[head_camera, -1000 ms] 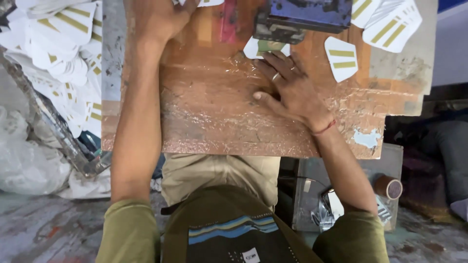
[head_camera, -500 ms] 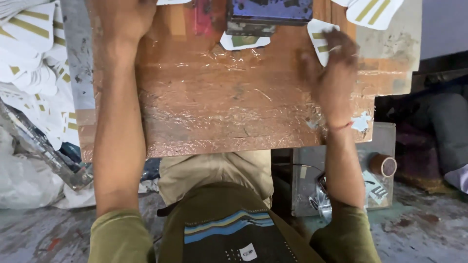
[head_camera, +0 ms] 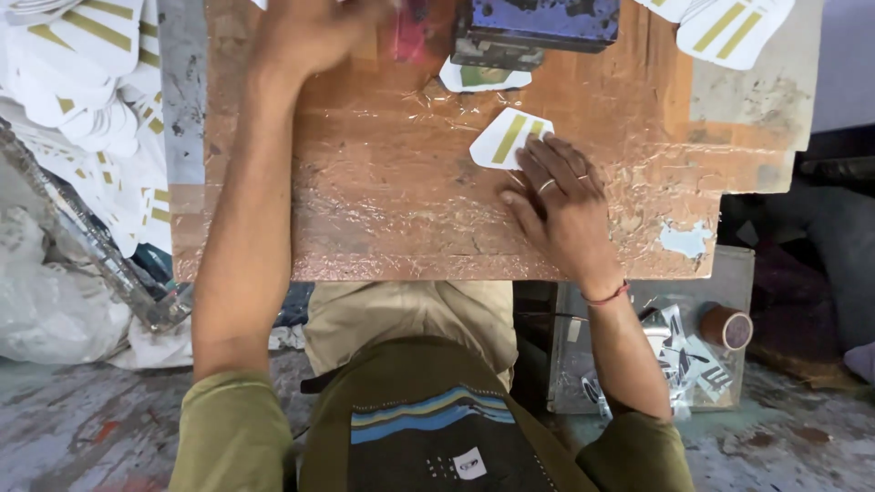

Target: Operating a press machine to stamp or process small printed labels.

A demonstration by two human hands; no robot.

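Right hand (head_camera: 561, 210) fingers (head_camera: 538, 159) flat, spread, pressing white striped card (head_camera: 506, 138); thin, light, slides easily, lift by free edge beyond fingertips. Left hand (head_camera: 314, 32) blurred, cannot tell.

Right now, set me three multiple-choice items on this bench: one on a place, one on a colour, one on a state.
1. Where does the white shield-shaped piece under the right hand lie?
A. on the floor
B. on the brown board
C. on the pile at the left

2. What colour are the stripes on that piece?
A. red
B. blue
C. olive-gold

3. How does the right hand meet the piece?
A. fingertips pressed flat on its edge
B. fist closed round it
C. lifted clear of it

Answers: 1 B, the piece lies flat on the board below the dark blue block. 2 C, two olive-gold bars cross its white face. 3 A, the spread fingers rest on its right edge. The left hand reaches to the board's far edge, blurred.
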